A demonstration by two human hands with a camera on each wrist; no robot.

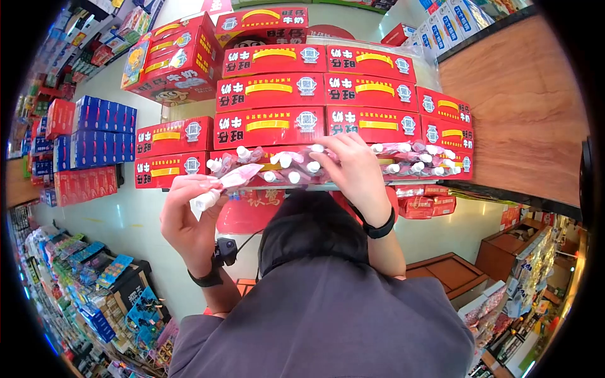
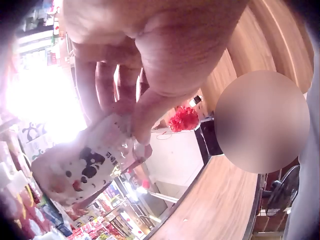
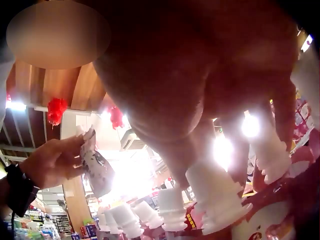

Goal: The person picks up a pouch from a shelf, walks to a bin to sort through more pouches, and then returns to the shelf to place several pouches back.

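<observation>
My left hand [image 1: 189,211] pinches a pink-and-white pouch [image 1: 241,177] near its white cap [image 1: 205,201]. Black-and-white cartoon print shows on the pouch [image 2: 85,167] in the left wrist view, between the thumb and fingers of the left hand [image 2: 150,55]. Over a row of similar capped pouches [image 1: 287,159], my right hand [image 1: 359,173] reaches down with its fingers at the white caps. In the right wrist view, its fingers are beside a large white cap [image 3: 212,192]; whether they grip it is unclear. The row lies along the near side of stacked red boxes.
Red cartons [image 1: 271,91] with yellow handles are stacked ahead. Blue boxes [image 1: 104,132] stand on the left. A wooden panel [image 1: 504,101] rises on the right. Packed goods [image 1: 101,277] fill the lower left, and more red packs [image 1: 425,206] are below the stack's right side.
</observation>
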